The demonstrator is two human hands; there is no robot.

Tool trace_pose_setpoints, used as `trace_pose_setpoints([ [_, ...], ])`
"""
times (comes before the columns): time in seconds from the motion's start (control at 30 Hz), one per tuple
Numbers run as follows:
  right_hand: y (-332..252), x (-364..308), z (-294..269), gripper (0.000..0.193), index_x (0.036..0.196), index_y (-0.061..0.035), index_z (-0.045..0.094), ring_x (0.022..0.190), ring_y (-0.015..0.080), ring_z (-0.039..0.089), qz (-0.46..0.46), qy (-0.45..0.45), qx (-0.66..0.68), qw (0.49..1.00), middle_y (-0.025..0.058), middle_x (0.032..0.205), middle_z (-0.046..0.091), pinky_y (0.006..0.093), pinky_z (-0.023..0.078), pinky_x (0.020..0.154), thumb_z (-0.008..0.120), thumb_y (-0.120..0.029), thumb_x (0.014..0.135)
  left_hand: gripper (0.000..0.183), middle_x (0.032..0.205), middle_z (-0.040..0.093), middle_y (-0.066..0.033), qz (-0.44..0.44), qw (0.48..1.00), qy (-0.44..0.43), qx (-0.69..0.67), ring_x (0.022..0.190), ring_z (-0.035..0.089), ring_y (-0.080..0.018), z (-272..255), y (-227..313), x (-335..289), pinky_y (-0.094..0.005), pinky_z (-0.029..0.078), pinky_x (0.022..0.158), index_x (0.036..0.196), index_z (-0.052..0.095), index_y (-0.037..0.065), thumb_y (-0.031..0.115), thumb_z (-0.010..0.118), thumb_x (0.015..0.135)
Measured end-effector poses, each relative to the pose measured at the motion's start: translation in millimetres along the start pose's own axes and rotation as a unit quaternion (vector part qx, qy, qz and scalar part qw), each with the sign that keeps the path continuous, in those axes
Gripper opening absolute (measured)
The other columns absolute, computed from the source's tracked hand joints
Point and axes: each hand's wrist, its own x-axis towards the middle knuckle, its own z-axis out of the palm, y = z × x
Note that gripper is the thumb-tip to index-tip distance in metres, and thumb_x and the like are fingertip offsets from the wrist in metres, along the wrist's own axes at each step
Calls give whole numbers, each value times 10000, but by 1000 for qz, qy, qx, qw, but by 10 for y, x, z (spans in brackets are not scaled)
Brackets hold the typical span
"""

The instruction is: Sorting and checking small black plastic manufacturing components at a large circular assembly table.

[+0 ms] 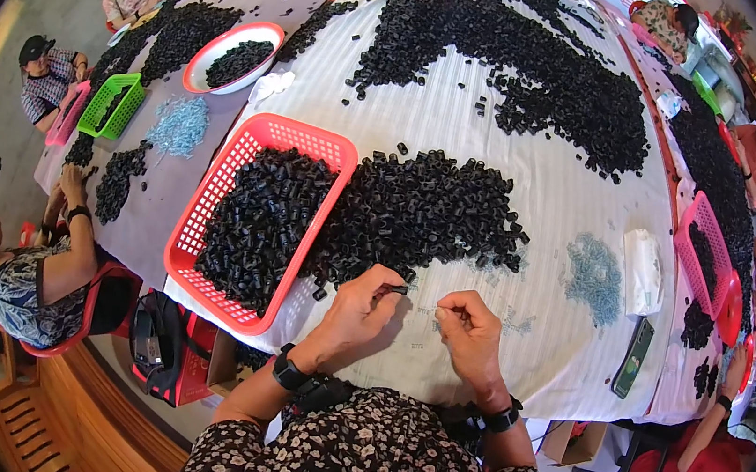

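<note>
Just right of the red basket (194, 232), by its near end, the left hand (358, 307) has its grip closed on one small black piece (398, 288), which juts past the fingertips. Holding it by the sides, with the end toward the other hand uncovered, should make fine handling easier. Farther right of the basket, the right hand (471, 337) has its grip pinched; I cannot tell what, if anything, lies between the fingertips. A light pinch and steady wrists close over the cloth would likely serve best.

Well left of the basket, a co-worker (37, 284) sits at the neighbouring surface; nearer the basket on that side, a green basket (135, 104) stands beyond a heap of pale blue bits (180, 125). The basket rests on a cloth-covered counter (558, 381). Touching its right side is a pile of black pieces (438, 210); farther right lie clear bluish bits (594, 280), a white packet (643, 271) and a phone (635, 359). Rightmost from it, a person in red (690, 463) sits.
</note>
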Motion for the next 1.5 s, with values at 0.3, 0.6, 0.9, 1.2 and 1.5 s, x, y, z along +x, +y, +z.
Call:
trace_pose_setpoints([
  [0.3, -309, 88, 175, 65, 942, -28, 574, 679, 38, 495, -13, -47, 124, 991, -20, 781, 539, 194, 416, 589, 591, -43, 881, 180, 896, 549, 0, -91, 954, -68, -279, 800, 517, -35, -70, 148, -43, -196, 440, 711, 989, 550, 12, -28, 620, 828],
  [0.6, -229, 48, 138, 79, 924, -23, 573, 697, 30, 496, 13, -67, 96, 993, -11, 816, 556, 186, 415, 593, 597, 10, 856, 151, 937, 618, -59, -50, 902, -1, -430, 838, 590, -86, -13, 80, -79, -222, 487, 747, 967, 552, 17, -21, 621, 839],
  [0.9, -348, 74, 88, 76, 917, -16, 571, 700, 37, 506, 15, -65, 152, 986, -9, 814, 556, 197, 434, 599, 609, 9, 855, 191, 920, 622, -28, -81, 928, -67, -357, 794, 566, -67, -20, 93, -153, -214, 478, 731, 1063, 607, -16, 56, 606, 886],
  [1.2, -433, 52, 76, 86, 896, -21, 600, 683, 150, 566, -185, -69, -133, 971, 68, 803, 571, 257, 442, 589, 622, -6, 814, 176, 885, 611, -59, -79, 915, -77, -387, 769, 559, -94, 13, 116, -190, -232, 471, 703, 1042, 598, -48, 36, 595, 887],
  [1.5, -474, 88, 56, 67, 893, -16, 588, 654, 106, 543, -43, -101, -50, 993, 49, 791, 557, 236, 432, 567, 605, -9, 828, 149, 861, 632, -53, -113, 897, -90, -417, 757, 591, -85, -41, 190, -134, -221, 493, 705, 990, 607, -32, 63, 620, 877],
])
